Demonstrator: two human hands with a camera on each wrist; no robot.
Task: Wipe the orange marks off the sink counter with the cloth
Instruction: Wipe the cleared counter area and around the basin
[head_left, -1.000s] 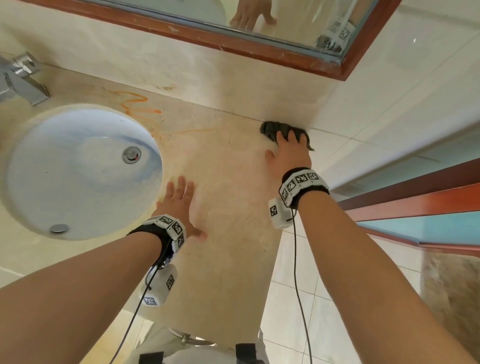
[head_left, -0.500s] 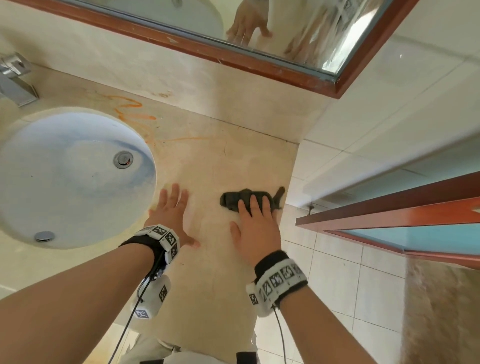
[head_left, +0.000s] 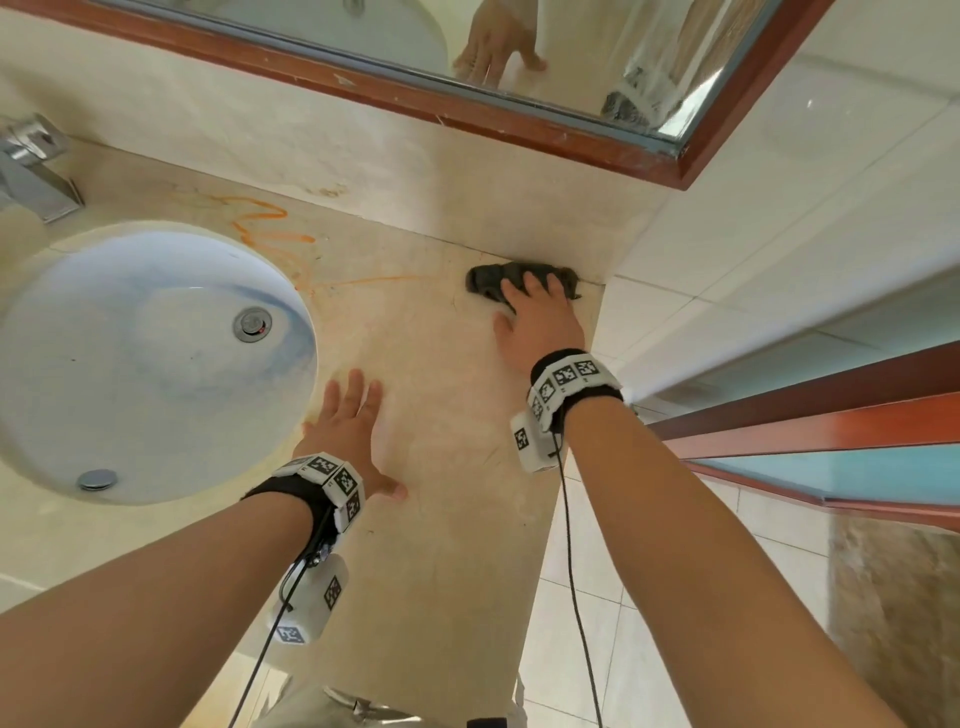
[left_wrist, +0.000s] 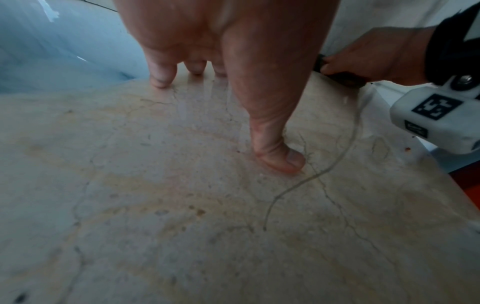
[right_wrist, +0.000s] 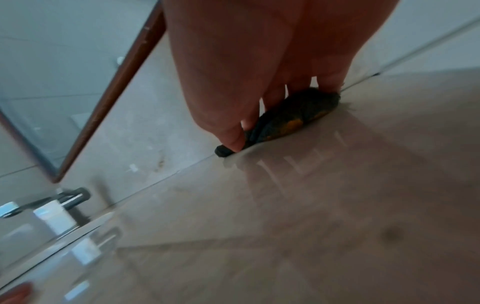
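Observation:
A crumpled dark cloth (head_left: 488, 278) lies on the beige counter (head_left: 447, 519) at the back, against the wall. My right hand (head_left: 540, 322) presses on it with straight fingers. In the right wrist view the cloth (right_wrist: 293, 117) shows an orange stain on its underside edge. Orange marks (head_left: 260, 221) scribble across the counter behind the sink, with a thin orange line (head_left: 374, 282) running right toward the cloth. My left hand (head_left: 348, 421) lies flat on the counter beside the basin, its thumb (left_wrist: 280, 156) spread out and nothing under it.
A round white sink (head_left: 130, 374) takes up the counter's left side, with a chrome faucet (head_left: 31, 171) behind it. A wood-framed mirror (head_left: 363, 88) hangs above the back wall. The counter ends at a tiled wall (head_left: 753, 234) on the right.
My right hand pulled the cloth toward the counter's front half a second ago and has now pushed it back against the wall. My left hand has stayed flat in place.

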